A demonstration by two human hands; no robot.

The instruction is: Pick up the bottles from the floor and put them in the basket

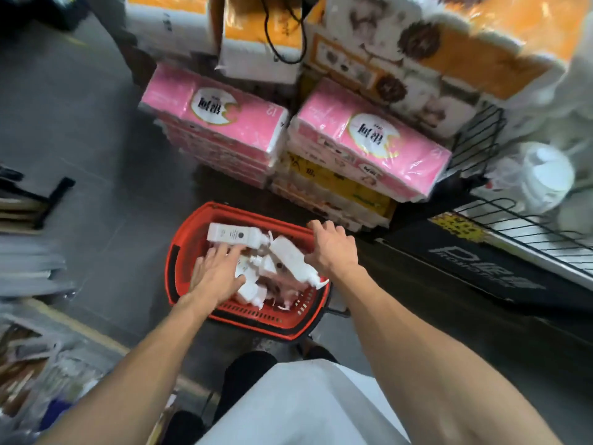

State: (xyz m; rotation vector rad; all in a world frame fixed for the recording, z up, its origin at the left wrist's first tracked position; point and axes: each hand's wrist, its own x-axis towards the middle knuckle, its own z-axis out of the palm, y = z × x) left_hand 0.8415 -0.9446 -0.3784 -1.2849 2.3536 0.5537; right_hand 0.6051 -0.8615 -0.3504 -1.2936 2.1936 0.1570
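Under both hands sits a red basket [298, 322] on the grey floor [96, 155], w/ a heap of white bottles [282, 261] inside. Left hand [218, 273] is over the basket's near-left part, palm down, fingers [224, 252] spread apart & flat, tips just at the lower edge of one white bottle [236, 234] lying crosswise at the far end; can't tell if they actually touch it. More bottles lie just right of the left thumb, piled at angles, some w/ spray-type tops. Right hand [332, 248] hangs over the basket's far-right rim, fingers loosely curled & slightly apart, nothing clamped in them; a tilted bottle sits just under its thumb side. Beyond the fingertips, pink tissue packs [369, 146] are stacked on the floor, well apart from the basket. Frame's blurry, so labels unreadable.
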